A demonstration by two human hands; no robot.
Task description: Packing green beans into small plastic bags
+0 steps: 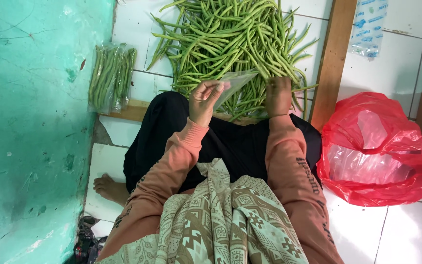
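Between the hands, clear bag (235,82) pinched by left hand (204,100); right hand (278,95) closed on beans (230,39). Best slid in ends aligned, bag mouth wide.

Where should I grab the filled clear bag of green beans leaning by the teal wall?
Grip the filled clear plastic bag of green beans across its upper end, coming from the right. The teal wall blocks its left side, and the beans run lengthwise, so a crosswise pinch should hold.

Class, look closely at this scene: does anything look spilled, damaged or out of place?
Nothing looks spilled. The loose green beans lie heaped on the tiled floor. The left hand holds a clear plastic bag; the right hand rests on the beans. Only the green wall looks scuffed.
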